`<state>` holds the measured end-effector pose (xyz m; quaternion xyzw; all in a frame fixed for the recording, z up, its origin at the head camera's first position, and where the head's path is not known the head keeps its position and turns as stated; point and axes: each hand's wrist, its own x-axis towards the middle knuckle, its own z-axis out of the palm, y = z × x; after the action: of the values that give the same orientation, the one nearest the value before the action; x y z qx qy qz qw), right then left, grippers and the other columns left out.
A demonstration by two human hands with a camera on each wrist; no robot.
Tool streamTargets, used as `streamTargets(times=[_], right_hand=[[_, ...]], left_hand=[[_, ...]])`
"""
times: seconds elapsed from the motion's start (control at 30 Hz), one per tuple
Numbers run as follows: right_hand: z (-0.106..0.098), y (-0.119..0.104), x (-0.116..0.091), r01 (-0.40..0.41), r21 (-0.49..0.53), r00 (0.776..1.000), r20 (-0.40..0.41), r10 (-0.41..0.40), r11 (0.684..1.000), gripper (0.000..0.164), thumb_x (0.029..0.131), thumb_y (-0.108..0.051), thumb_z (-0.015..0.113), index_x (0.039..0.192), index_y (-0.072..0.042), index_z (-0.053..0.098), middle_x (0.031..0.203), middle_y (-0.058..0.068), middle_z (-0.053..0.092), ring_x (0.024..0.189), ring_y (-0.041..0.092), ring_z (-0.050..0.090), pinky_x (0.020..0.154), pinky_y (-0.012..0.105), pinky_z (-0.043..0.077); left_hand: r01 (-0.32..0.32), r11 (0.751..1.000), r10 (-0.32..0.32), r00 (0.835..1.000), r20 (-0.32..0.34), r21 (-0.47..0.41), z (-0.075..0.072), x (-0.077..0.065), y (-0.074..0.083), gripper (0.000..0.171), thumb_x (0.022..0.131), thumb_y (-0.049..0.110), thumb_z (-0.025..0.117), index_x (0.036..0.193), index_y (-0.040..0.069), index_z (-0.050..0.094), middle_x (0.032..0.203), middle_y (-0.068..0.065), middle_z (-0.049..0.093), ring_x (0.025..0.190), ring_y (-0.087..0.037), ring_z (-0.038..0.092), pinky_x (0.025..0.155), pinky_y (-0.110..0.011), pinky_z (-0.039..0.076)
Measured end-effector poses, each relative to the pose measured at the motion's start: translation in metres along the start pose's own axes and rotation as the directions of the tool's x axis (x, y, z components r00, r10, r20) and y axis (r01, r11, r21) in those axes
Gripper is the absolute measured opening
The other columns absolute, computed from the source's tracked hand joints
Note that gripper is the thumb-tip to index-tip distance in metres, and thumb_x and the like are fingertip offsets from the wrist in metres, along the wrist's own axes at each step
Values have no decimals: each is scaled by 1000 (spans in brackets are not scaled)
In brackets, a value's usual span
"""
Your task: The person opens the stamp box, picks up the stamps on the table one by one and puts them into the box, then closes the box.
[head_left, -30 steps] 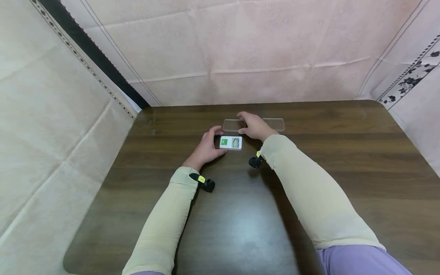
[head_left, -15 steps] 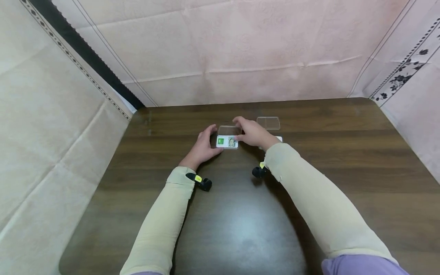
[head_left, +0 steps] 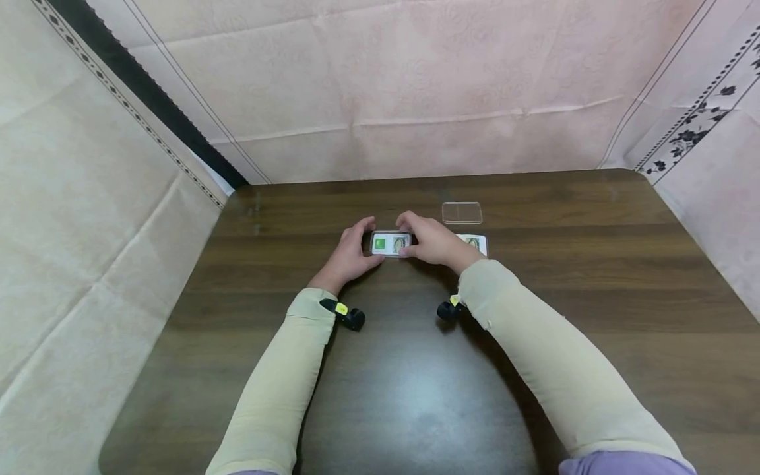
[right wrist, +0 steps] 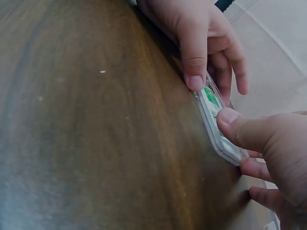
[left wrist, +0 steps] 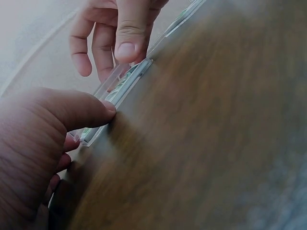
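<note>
A small clear plastic case (head_left: 390, 243) lies on the table, holding white cards or a white insert with a green square and a round picture. My left hand (head_left: 351, 257) grips its left end, thumb on the near edge, other fingers at the far left side. From the right, my right hand (head_left: 436, 243) pinches the clear lid (left wrist: 106, 82) over the case; its thumb (right wrist: 229, 116) lies at the case's top near the right end. In the left wrist view the lid looks slightly raised or tilted at the far side. Whether it is fully seated I cannot tell.
Right of the case lies a second white printed piece (head_left: 477, 243), partly hidden by my right hand. Behind it is another clear lid or tray (head_left: 462, 212). The brown wooden table (head_left: 380, 369) ends near a pale cloth backdrop (head_left: 439, 92).
My right hand brought one clear lid from the back of the table leftward, then down onto the case. The second white piece came into view. My left hand stayed at the case.
</note>
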<state>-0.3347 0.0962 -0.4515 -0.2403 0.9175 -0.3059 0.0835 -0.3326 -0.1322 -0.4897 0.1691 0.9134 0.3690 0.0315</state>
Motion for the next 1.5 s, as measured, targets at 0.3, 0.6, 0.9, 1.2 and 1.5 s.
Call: streamTargets(times=[0.3,0.6,0.9,1.2,1.5], right_hand=[[6,1,-3,1,-31,1000,-27,-2,1000,58,91,-25,78,137,-10,48,139,13,58,131,27,53,111,45,40],[9,1,-2,11,-56,999,-42,-13,998,57,88,-24,81,135,-9,52,136,12,61,128,26,55,109,44,41],[5,-4,0,-53,-120,998,-39,49,991,61,85,-28,84,137,-15,55,131,8,64,109,23,60,98,43,48],[8,-4,-4,-112,-105,993,-42,109,988,70,86,-27,83,147,-15,50,143,9,59,125,26,57,105,45,45],[35,1,-1,-142,9,972,-185,141,990,68,95,-25,73,154,-12,40,152,8,50,141,28,43,117,46,31]], left_hand=[[-17,1000,17,1000,-2,-2,0,-1,0,79,89,22,79,153,12,34,147,-7,51,137,-25,35,114,-46,33],[-33,999,33,999,-5,-4,-1,-2,1,67,95,27,71,152,13,38,146,-4,55,138,-25,36,115,-46,32],[-43,988,37,998,44,150,-4,-2,5,62,99,30,66,154,17,39,151,-3,51,141,-27,35,115,-47,33],[-32,983,22,998,56,183,0,-3,9,64,100,31,65,155,19,36,152,-1,50,142,-27,35,114,-47,35],[-7,983,11,1000,-24,185,2,-1,3,61,101,28,64,154,15,38,152,-4,50,144,-29,35,115,-47,34]])
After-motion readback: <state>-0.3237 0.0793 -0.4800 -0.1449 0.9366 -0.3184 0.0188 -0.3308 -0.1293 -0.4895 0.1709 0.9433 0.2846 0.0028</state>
